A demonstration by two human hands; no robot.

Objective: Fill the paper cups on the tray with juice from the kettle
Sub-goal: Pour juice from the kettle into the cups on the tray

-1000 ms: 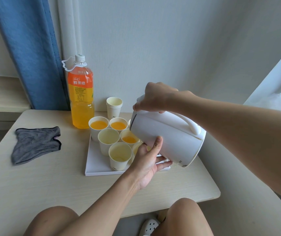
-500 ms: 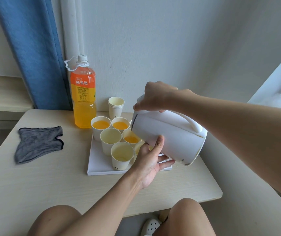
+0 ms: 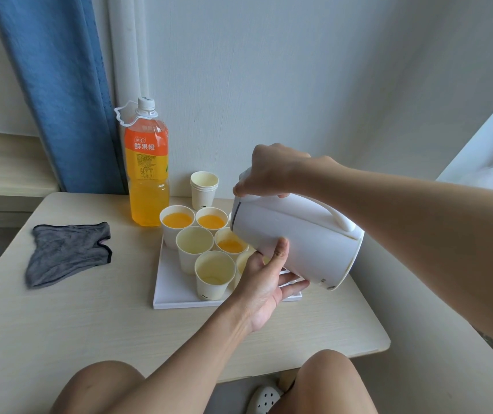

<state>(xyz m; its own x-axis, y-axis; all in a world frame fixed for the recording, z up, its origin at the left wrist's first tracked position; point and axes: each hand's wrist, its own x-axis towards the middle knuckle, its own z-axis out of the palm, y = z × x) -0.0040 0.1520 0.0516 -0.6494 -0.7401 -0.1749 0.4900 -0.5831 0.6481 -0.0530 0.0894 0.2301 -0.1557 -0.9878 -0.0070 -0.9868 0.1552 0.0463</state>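
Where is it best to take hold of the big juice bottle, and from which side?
Judging by its pose, grip the juice bottle around its labelled middle from the front-left: it stands upright, the wall is behind and filled cups crowd its right.

The kettle (image 3: 305,243), tray (image 3: 173,295) and cups (image 3: 213,289) are white, the juice (image 3: 178,219) orange. At eleven o'clock of the tray the bottle (image 3: 146,174) has an orange label; at nine o'clock the cloth (image 3: 66,252) is grey, dark-edged.
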